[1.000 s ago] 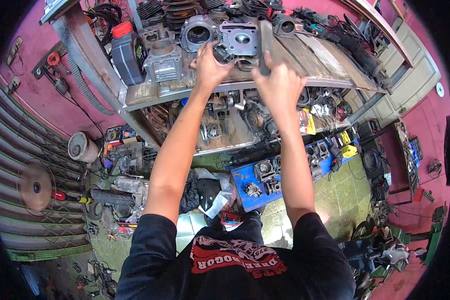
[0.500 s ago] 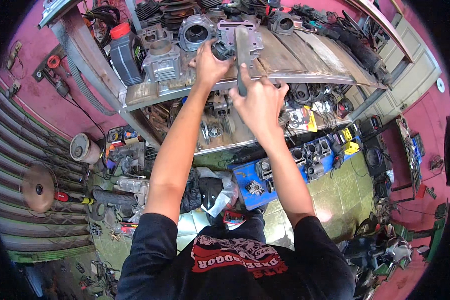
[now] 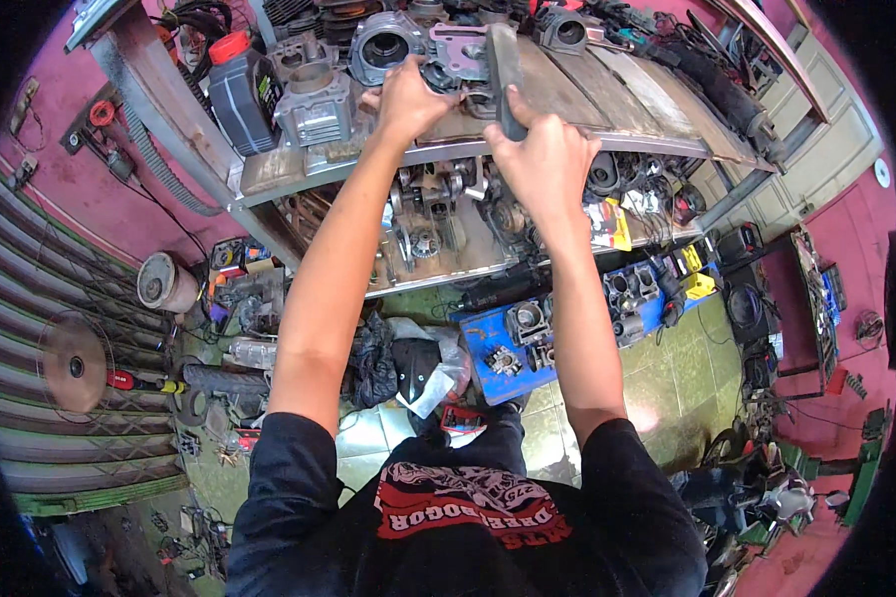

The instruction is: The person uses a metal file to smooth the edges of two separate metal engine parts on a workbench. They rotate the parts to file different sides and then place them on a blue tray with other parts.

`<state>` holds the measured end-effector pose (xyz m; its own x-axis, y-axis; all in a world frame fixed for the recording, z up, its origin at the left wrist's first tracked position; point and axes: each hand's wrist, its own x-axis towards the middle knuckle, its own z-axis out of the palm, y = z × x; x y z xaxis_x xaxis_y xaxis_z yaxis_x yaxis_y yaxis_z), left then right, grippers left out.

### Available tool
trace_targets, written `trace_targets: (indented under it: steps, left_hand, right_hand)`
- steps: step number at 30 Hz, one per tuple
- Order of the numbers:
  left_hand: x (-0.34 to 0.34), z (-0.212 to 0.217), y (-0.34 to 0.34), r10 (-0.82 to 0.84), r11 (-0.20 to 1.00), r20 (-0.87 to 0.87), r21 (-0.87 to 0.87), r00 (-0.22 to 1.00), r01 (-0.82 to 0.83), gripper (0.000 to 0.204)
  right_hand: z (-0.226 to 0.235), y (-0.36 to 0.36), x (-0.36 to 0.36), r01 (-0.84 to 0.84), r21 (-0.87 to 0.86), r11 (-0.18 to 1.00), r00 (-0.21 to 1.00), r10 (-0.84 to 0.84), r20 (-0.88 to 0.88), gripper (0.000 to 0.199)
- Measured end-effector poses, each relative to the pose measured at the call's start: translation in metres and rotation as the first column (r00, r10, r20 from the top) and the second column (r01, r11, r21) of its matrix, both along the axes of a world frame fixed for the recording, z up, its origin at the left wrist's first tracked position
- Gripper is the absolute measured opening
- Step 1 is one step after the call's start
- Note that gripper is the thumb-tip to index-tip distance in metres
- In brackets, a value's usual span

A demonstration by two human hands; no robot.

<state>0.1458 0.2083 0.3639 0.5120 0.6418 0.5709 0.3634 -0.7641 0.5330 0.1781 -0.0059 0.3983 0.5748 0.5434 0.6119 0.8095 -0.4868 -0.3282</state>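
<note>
My left hand is closed around the edge of a dark metal engine part at the shelf's front, its fingers partly hidden behind it. My right hand grips the lower end of a long, flat grey bar, the index finger lying along it. The bar stands tilted, pointing away from me, just right of the dark part. Behind them lies a flat metal engine piece with bolt holes. An engine casing with a round bore sits just beyond my left hand.
A finned cylinder block and a dark bottle with red cap stand at the left of the wooden shelf. More engine parts lie on the lower shelf and on a blue bench. A fan is far left.
My right hand has moved right and slightly toward me with the bar, which has shifted off the dark part's side. The left hand keeps its hold.
</note>
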Motion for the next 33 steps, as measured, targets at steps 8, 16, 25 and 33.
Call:
trace_targets:
  steps: [8,16,25,33]
  left_hand:
    - [-0.008,0.055,0.019,0.028,0.996,-0.397,-0.063,0.917,-0.057,0.096]
    - [0.042,0.087,0.059,0.044,0.928,-0.349,0.362,0.936,0.091,0.039]
    - [0.09,0.094,0.075,0.045,0.91,-0.574,0.362,0.817,0.204,0.031]
    - [0.089,0.086,0.071,0.005,0.911,-0.488,0.362,0.873,0.197,0.023]
  right_hand:
    - [-0.007,-0.002,-0.003,-0.022,0.006,1.0,0.994,0.021,0.106,0.05]
    - [-0.007,-0.001,-0.002,-0.06,0.011,0.998,0.992,0.059,0.116,0.051]
    - [-0.012,-0.003,0.002,-0.036,-0.012,0.999,0.986,0.037,0.163,0.055]
    - [-0.024,-0.005,0.004,-0.045,0.042,0.998,0.986,0.038,0.161,0.055]
